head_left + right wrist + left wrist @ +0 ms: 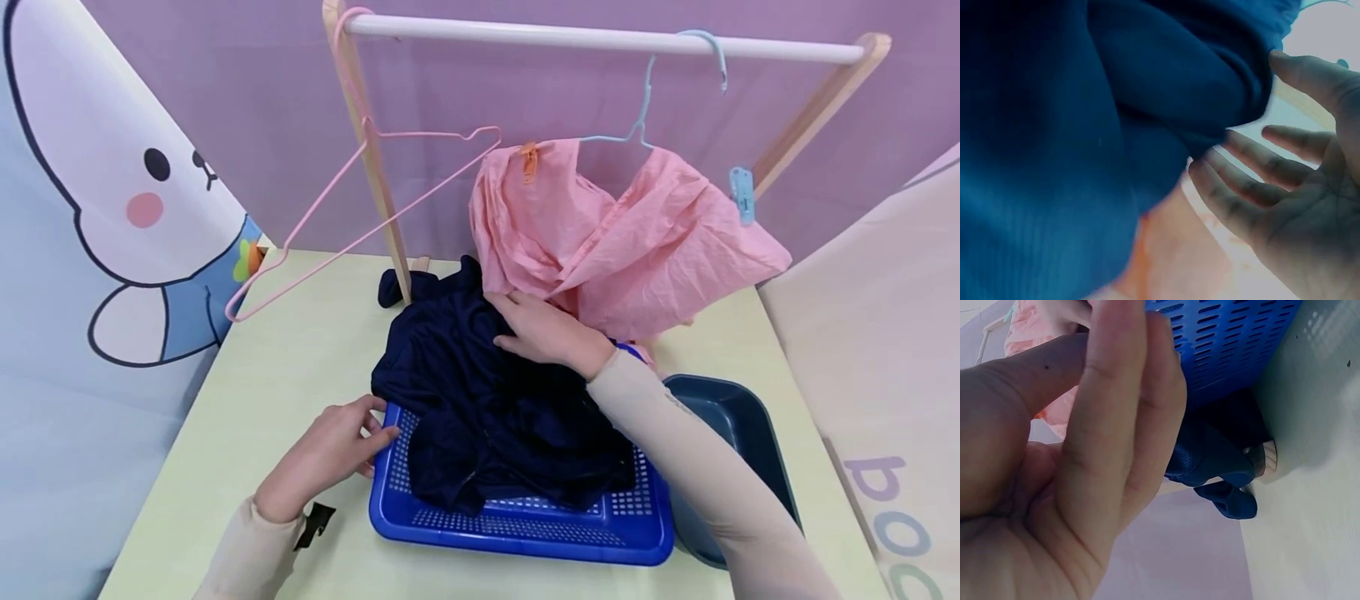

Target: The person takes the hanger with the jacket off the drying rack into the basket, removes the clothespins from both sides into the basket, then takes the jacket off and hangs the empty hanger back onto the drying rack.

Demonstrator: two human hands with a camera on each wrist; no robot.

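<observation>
A navy blue garment lies heaped in a blue plastic basket, spilling over its far left edge. My left hand grips the basket's left rim, thumb on top. In the left wrist view its fingers cover part of the basket's slotted side. My right hand is over the far part of the garment, just under a pink garment on a light blue hanger. The right wrist view shows its fingers spread and nearly straight beside the navy cloth.
A white rail on wooden legs spans the back, with a bare pink hanger at its left. Orange and light blue clothespins are on the pink garment. A dark teal basin stands right of the basket.
</observation>
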